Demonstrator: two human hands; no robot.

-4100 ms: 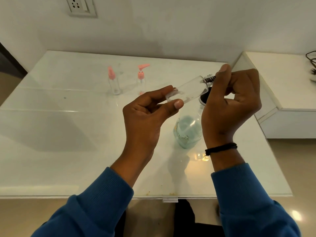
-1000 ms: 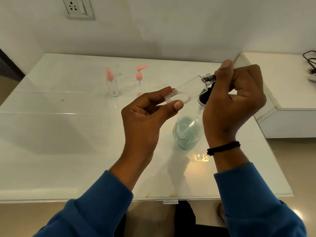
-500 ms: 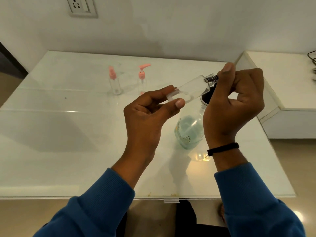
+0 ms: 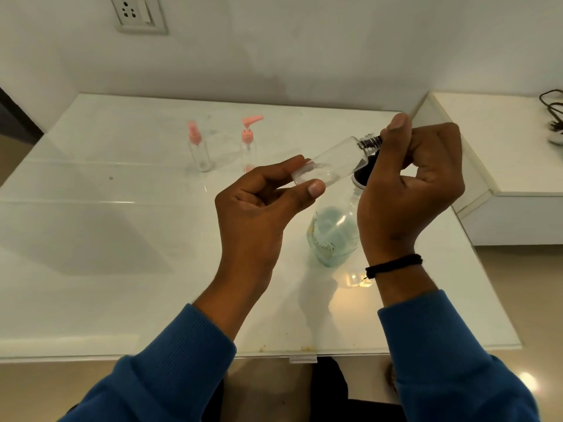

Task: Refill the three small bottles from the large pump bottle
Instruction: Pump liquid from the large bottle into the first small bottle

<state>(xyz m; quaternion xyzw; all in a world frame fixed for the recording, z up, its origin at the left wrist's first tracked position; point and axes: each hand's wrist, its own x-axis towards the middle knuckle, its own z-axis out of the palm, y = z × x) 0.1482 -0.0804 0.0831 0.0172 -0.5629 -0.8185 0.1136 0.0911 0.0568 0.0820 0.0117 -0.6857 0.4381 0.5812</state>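
**Spotter:** Head view has your left hand (image 4: 259, 205) pinching the base of the clear small bottle (image 4: 327, 164) between thumb and fingertips, held tilted in the air above the table (image 4: 122, 269), neck up and to the right. Your right hand (image 4: 408, 184) is curled around the dark cap (image 4: 370, 142) at the threaded neck, thumb laid along it.

**Operator:** How will it handle?

**Spotter:** Light, I judge; it looks empty, thin-walled and smooth, so it could slip or twist in a two-finger pinch while you turn the cap. You would do better to wrap more fingers around the body near the shoulder, close to the threads.

**Operator:** And the source?

**Spotter:** Your large pump bottle (image 4: 335, 233) stands on the table just below your hands, partly hidden by the right wrist, with pale blue liquid low inside. It is likely heavier and steadier; hold it by the body and press the pump head from above.

**Operator:** The others?

**Spotter:** Two pink-topped small bottles, one (image 4: 199, 153) beside the other (image 4: 248, 147), stand upright farther back on your left, well apart from your hands.
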